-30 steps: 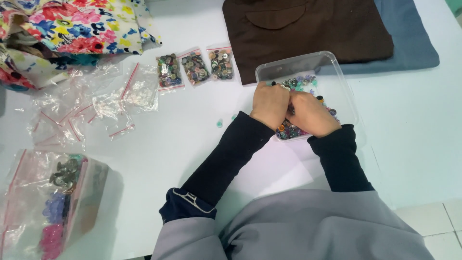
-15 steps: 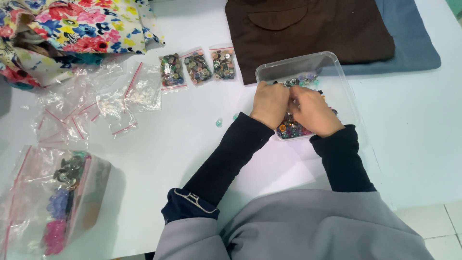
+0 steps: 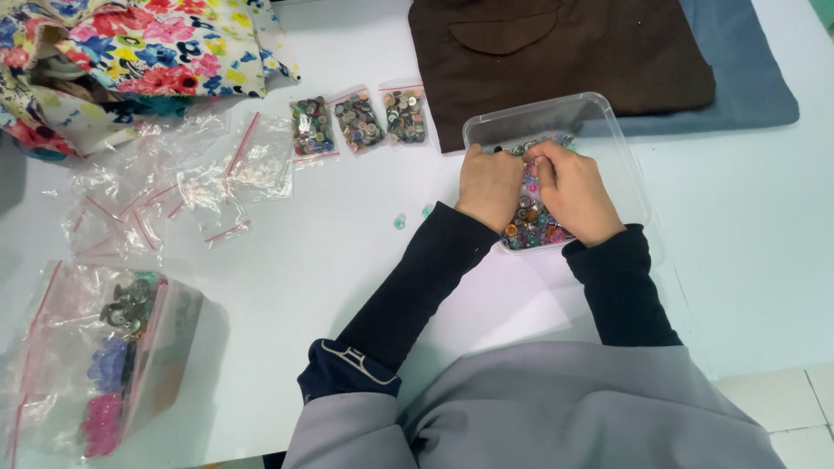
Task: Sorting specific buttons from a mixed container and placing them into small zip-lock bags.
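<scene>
**While both my hands dig in the button tray, spills are the main risk**

With my left hand and right hand side by side inside the clear plastic tray, fingers are curled down into the mixed buttons. I can't tell if either hand actually pinches a button; fingertips are hidden.

Risk 1: the tray is light and shallow. If I drag a palm toward me, it could slide or tip and scatter buttons over the white table.

Risk 2: strays. Two small teal beads already lie loose just left of my left wrist, and a sleeve sweep could roll them off.

Further left and ahead, three filled small bags sit in a row. Past them, empty zip bags lie in a loose heap, easy to brush away. Brown folded cloth touches the tray's far side, so buttons could vanish under it. Far left, near me, a large bag of sorted buttons looks open-mouthed.
</scene>
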